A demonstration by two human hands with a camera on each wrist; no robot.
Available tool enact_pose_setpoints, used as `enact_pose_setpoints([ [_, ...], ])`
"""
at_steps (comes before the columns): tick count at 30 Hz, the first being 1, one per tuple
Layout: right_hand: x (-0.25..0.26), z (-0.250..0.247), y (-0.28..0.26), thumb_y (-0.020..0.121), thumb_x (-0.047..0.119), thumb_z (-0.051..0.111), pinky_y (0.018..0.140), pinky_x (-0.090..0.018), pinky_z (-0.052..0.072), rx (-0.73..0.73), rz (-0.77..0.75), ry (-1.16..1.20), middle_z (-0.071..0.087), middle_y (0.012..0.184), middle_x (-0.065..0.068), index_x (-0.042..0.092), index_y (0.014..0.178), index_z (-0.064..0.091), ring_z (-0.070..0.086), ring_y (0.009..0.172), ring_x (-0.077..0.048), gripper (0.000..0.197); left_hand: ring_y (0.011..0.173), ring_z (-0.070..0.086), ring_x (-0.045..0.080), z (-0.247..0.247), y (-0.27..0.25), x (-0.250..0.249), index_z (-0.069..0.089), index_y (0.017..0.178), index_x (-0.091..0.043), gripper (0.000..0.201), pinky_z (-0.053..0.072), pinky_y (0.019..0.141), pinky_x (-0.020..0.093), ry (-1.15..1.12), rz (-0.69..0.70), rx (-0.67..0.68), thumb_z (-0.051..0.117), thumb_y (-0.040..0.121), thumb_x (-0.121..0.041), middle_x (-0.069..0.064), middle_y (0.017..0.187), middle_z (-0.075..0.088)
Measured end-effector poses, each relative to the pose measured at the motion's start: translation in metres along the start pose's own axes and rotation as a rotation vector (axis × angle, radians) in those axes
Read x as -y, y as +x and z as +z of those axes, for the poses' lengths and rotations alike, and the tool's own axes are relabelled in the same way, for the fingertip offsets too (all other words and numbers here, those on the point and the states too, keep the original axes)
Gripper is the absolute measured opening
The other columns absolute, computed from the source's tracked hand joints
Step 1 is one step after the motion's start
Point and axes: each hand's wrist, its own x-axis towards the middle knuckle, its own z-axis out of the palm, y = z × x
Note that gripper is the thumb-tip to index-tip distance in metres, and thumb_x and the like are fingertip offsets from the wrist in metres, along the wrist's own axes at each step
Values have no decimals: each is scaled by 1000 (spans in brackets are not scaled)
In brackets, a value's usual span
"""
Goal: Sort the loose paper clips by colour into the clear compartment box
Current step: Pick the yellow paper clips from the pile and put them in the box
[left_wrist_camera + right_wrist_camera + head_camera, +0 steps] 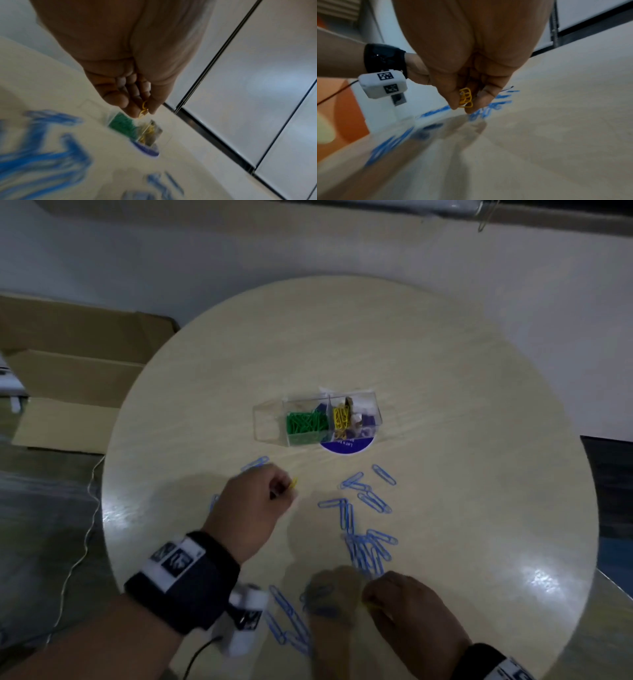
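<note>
A clear compartment box point(317, 419) lies mid-table, with green clips point(306, 423) in one section and yellow clips point(341, 416) in the section to its right; the leftmost section looks empty. My left hand point(286, 486) hovers just in front of the box, pinching yellow clips point(144, 110) between thumb and fingers. Near the table's front edge my right hand point(371, 601) pinches a small bunch of yellow clips point(465, 99). Several loose blue clips point(368, 549) lie scattered between and around both hands.
The box sits partly on a round blue-and-white sticker point(347, 445). The round wooden table point(479, 422) ends close behind my wrists. Cardboard boxes point(68, 371) stand on the floor at left, and a cable point(85, 529) hangs beside the table.
</note>
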Motion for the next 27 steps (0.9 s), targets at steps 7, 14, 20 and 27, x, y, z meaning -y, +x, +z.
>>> enact_pose_setpoints([
  [7, -24, -64, 43, 74, 8, 73, 60, -13, 44, -301, 141, 234, 59, 74, 16, 30, 84, 65, 57, 64, 0, 26, 60, 53, -3, 18, 107, -62, 63, 78, -23, 11, 36, 57, 8, -136, 14, -168, 73, 82, -22, -14, 66, 58],
  [14, -38, -97, 86, 74, 7, 77, 59, -6, 42, -444, 191, 314, 65, 75, 12, 26, 84, 69, 61, 67, -1, 23, 82, 67, 21, 50, 137, -59, 68, 93, -16, 23, 56, 78, 39, -127, -103, -147, 74, 81, -34, 3, 90, 70],
  [20, -33, -114, 148, 77, 15, 74, 59, -11, 43, -471, 246, 393, 66, 71, 10, 26, 85, 64, 60, 66, -2, 18, 73, 67, 17, 37, 117, -38, 55, 94, -28, 10, 57, 66, 38, -213, -132, -293, 61, 93, -36, -5, 87, 63],
  [27, -13, -117, 215, 84, 24, 69, 71, -28, 50, -395, 260, 407, 69, 86, 3, 18, 91, 68, 64, 79, -15, 10, 66, 65, 14, 18, 60, -24, 58, 92, -27, 4, 55, 58, 38, -322, -185, -297, 58, 95, -30, -6, 75, 62],
])
